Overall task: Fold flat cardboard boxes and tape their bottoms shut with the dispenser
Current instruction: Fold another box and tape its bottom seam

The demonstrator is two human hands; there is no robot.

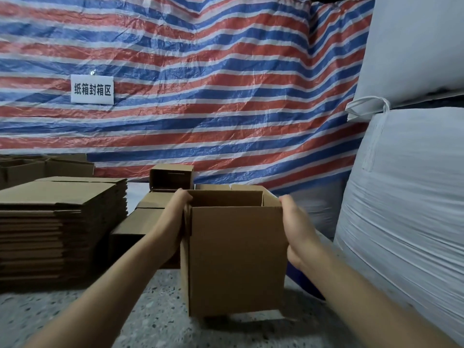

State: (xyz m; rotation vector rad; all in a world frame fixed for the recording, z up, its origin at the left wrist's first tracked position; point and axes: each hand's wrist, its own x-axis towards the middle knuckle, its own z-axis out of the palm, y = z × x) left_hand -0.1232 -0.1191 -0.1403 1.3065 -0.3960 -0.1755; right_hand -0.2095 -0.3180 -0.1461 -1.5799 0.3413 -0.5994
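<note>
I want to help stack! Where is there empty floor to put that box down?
Bare speckled floor lies between the flat cardboard stack and the held box. It's crowded behind, with folded boxes, and right, with white sacks.

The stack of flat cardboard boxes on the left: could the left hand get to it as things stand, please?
Probably yes, once freed. The left hand grips the open box, and the flat stack lies just beside it with nothing between.

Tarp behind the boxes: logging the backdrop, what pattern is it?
Red, blue and white stripes on the tarp, head view.
</note>
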